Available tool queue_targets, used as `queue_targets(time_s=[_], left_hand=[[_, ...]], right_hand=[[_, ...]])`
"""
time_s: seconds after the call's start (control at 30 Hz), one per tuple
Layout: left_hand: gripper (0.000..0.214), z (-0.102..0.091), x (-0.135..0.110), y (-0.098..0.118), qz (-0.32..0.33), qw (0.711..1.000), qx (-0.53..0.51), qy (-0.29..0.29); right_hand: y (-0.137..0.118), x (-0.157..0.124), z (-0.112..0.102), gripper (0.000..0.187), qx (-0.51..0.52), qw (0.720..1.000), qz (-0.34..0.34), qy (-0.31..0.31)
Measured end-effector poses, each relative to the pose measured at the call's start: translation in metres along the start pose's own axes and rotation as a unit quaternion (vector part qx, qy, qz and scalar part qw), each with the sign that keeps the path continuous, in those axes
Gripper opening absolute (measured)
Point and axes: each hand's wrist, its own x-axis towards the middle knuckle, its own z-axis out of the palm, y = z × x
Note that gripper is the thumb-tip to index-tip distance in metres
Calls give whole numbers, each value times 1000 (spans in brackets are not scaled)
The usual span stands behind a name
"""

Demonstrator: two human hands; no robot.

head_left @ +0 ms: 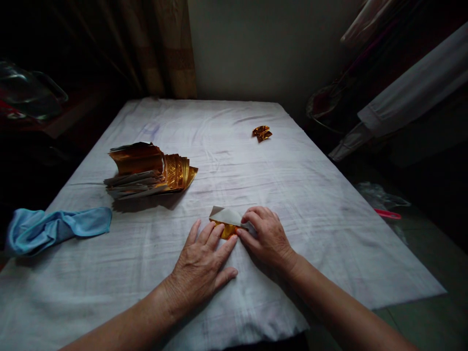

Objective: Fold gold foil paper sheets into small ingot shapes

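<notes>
A sheet of gold foil paper [229, 217] with a pale grey back lies partly folded on the cloth near the table's front. My left hand [203, 261] rests flat with its fingers spread, the fingertips pressing on the gold part. At the sheet's right end, my right hand [268, 237] pinches the paper between thumb and curled fingers, hiding that end. Farther off to the left stands a bulky stack of gold foil paper [153, 170], its sheets bent and fanned. Two small folded gold foil pieces [262, 133] lie near the far right of the table.
A white cloth [234, 161] with wrinkles covers the table. A crumpled blue cloth [60, 228] lies at the left edge. Light garments [413, 87] hang at the right, beside the table. A pink-handled item [387, 214] and clear plastic [380, 195] sit lower down there.
</notes>
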Motion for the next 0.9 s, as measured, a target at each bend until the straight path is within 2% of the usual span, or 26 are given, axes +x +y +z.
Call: queue_targets(time_s=[0.27,0.43,0.5,0.57,0.63,0.7,0.8,0.9], left_hand=[[58,-2,0,2,-6,1000,5,1],[49,-2,2,-13,9,1000,-7,2],[43,-4,6,-26,38,999,-23,-8],[36,-8,12,-40,78,996,-38,-21],[28,-13,18,-50,113,992,-47,-31],[21,-18,23,-51,121,991,-42,-34],[16,-19,26,-38,91,995,-28,-14],[16,-13,24,-22,41,999,-28,16]], right_hand=[[6,3,4,9,15,999,39,14],[20,-2,-1,33,64,998,-19,2],[23,-5,-4,48,42,998,-53,-9],[24,-6,-6,54,5,996,-86,-18],[24,-4,-7,49,-20,992,-120,-19],[25,0,-9,35,-32,987,-157,-16],[26,5,-12,21,-52,978,-204,-6],[24,6,-14,17,-65,969,-238,2]])
